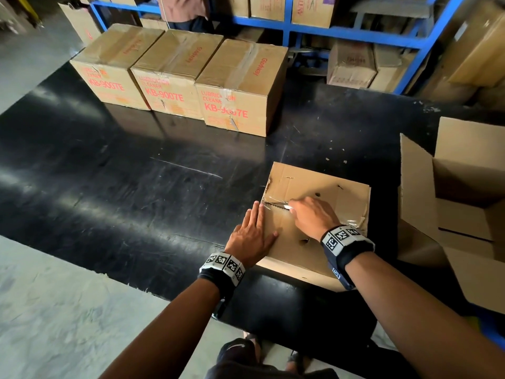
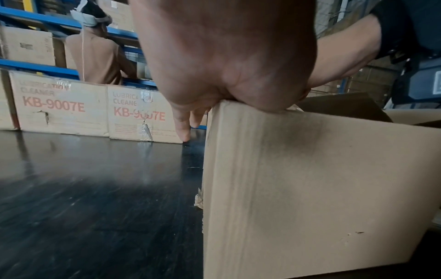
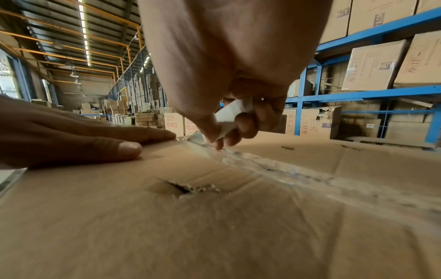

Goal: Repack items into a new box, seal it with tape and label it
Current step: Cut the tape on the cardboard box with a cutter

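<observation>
I'm gripping a small white knife (image 3: 230, 118) in my right hand (image 1: 314, 217), fingers curled tight round the handle, its tip sitting in the clear tape (image 3: 262, 164) along the centre seam of the old box (image 1: 311, 214). My left hand (image 1: 252, 236) is lying flat and spread on the box's left edge, holding nothing — fingers straight, little finger hanging over the side toward the table (image 1: 136, 173).

The box is sitting near the front of the table, just in front of me, top flaps not yet opened (dented and holed in a few spots). The seam is running left to right across the lid, and the blade is sitting close to its left end, just beside my left fingertips (image 1: 258, 207). So I'm judging the cut has to be pulled rightward, away from the bracing hand, toward my own right wrist.

The right wrist is bending down over the lid, knuckles up, forearm coming in from the right. The new box (image 1: 464, 192) is standing open just to the right — well within the right hand's reach.
</observation>
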A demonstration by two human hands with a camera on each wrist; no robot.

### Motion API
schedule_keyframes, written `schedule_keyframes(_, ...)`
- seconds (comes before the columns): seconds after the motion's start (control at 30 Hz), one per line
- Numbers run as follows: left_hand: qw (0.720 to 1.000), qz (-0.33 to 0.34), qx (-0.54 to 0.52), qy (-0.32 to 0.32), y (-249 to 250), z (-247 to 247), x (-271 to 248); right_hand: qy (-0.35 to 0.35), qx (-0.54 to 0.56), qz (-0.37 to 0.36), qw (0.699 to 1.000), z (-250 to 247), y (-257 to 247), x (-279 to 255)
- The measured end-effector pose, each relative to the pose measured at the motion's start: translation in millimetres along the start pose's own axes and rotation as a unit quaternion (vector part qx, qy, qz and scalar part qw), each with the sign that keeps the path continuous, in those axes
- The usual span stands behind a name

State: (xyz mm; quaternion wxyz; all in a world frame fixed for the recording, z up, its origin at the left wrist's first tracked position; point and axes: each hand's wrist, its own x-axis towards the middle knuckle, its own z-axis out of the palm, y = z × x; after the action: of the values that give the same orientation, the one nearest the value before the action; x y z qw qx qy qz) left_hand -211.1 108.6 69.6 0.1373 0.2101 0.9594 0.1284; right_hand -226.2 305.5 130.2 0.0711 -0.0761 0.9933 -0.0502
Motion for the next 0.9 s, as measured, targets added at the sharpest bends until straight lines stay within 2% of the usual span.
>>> schedule_keyframes(0.2,0.992,0.054,0.117,0.011,7,0,4,0.008,-0.014,-0.019,1.000,0,9,-12)
schedule_keyframes(0.47,0.992,0.054,0.113,0.001,16,7,5,0.017,-0.030,-0.003,0.999,-8,10,-11)
schedule_keyframes(0.73,0.994,0.048,0.093,0.006,18,6,3,0.026,-0.071,-0.051,0.996,-13,12,-16)
schedule_keyframes(0.9,0.995,0.043,0.094,0.015,17,9,5,0.045,-0.080,-0.041,0.995,-11,12,-18)
